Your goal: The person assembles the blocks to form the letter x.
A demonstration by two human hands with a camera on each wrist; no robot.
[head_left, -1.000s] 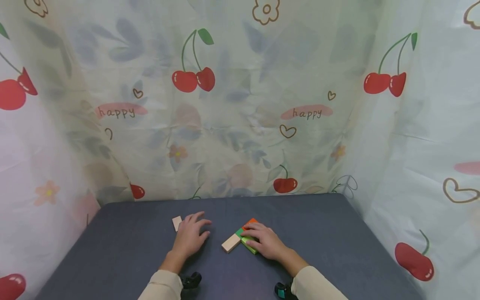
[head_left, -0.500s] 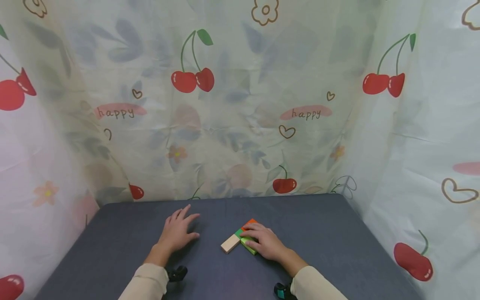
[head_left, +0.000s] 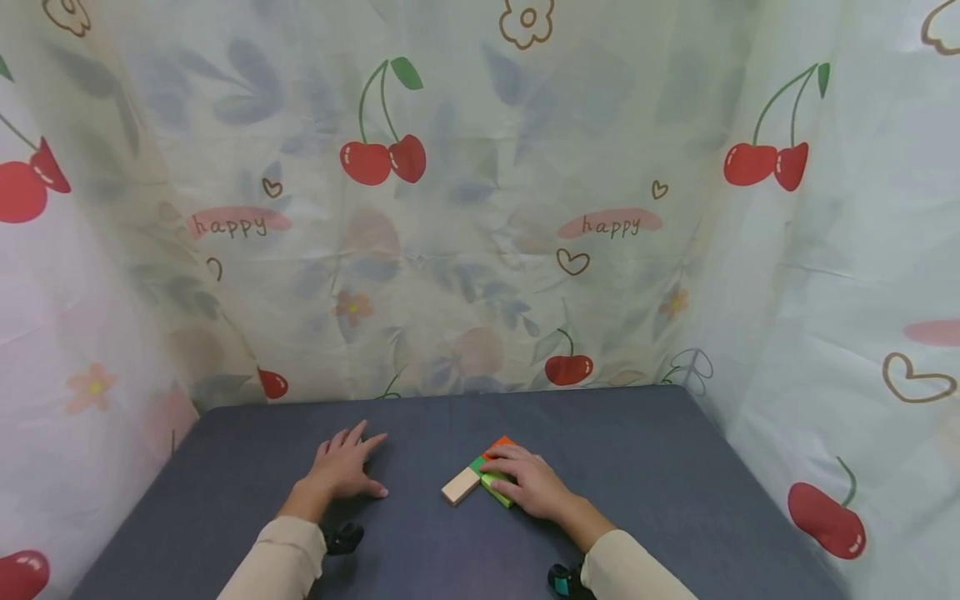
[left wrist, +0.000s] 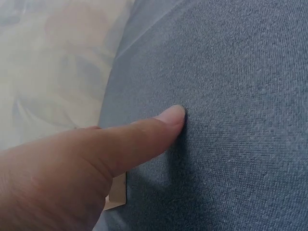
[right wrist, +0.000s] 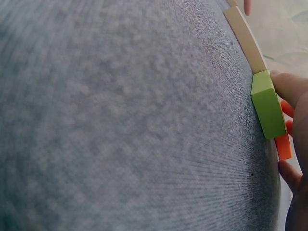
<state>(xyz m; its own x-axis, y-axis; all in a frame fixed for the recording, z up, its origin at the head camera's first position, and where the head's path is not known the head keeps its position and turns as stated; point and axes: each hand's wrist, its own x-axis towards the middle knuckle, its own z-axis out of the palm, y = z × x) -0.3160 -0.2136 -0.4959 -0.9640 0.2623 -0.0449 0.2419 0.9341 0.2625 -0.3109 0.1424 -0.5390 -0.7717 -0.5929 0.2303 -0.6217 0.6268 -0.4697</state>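
Note:
In the head view my left hand (head_left: 341,468) is spread low over the left part of the table, palm down. A plain wooden block (left wrist: 118,191) shows partly below the thumb in the left wrist view; the head view hides it behind the hand. My right hand (head_left: 531,485) rests over a group of small blocks, its fingers loosely extended on them. The group has an orange block (head_left: 504,442), a green block (head_left: 477,465), a light green block (right wrist: 268,106) by the thumb, and a plain wooden block (head_left: 461,486) lying end-on to the green one.
A dark grey cloth covers the table (head_left: 420,550). Curtains (head_left: 465,250) printed with cherries enclose the back and both sides. A black strap-on device (head_left: 343,539) sits at the left wrist, another black device (head_left: 566,581) at the right.
My left hand has moved left and slightly nearer, covering the wooden block that showed beside it a second ago. The right hand and its blocks have stayed put.

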